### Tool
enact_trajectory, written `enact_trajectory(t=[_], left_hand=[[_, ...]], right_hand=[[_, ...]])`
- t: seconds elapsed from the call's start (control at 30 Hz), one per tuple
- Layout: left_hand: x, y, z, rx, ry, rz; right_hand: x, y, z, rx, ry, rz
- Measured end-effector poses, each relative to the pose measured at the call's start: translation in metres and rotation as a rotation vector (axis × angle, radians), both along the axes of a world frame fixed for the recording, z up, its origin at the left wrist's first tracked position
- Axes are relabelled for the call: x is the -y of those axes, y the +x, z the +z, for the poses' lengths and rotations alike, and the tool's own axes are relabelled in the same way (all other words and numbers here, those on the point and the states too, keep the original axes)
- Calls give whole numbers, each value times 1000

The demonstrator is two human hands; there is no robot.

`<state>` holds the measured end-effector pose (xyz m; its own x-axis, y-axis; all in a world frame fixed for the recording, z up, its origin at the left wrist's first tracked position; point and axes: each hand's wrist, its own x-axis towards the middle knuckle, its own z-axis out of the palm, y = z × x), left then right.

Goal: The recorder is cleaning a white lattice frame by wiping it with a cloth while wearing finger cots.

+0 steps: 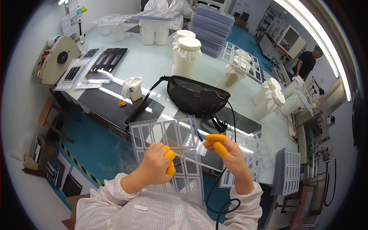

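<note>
My left hand (155, 165) is closed, with yellow finger cots on the thumb and a finger. It is over a clear plastic tray (188, 154) with rows of rectangular pockets, which slants in front of my body. Whatever its curled fingers hold is hidden. To the right of the tray is my right hand (230, 155), raised, orange cots on its bent fingers and thumb. A small whitish piece (201, 148) shows at its fingertips, too small to name. Behind the tray a blue pen-like stick (195, 128) lies on the table.
A black mesh bag (197, 96) with a strap and cable lies mid-table. Cloth-covered white containers (184, 55) stand behind it, near a tall stack of trays (211, 30). More trays (286, 172) stand at the right edge. Two orange finger cots (122, 103) lie at left.
</note>
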<state>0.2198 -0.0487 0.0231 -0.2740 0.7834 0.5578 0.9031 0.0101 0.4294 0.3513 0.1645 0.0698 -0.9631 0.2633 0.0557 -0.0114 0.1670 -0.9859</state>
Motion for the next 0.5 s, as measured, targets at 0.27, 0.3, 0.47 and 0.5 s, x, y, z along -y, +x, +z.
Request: enact_trajectory(t=[0.27,0.3,0.47,0.5], left_hand=[[10,1,2,44,-41,18],[10,1,2,52,-35,10],[9,-5,-1,66,-61,28],[8,-5,-1,58,-30,30]], right_hand=[[42,-35,-7,27,-81,-26],[44,-36,-10,22,-54,-81],[52,-43,-21,-15,-83,-146],[55,-44,-22,-40,-59,-169]])
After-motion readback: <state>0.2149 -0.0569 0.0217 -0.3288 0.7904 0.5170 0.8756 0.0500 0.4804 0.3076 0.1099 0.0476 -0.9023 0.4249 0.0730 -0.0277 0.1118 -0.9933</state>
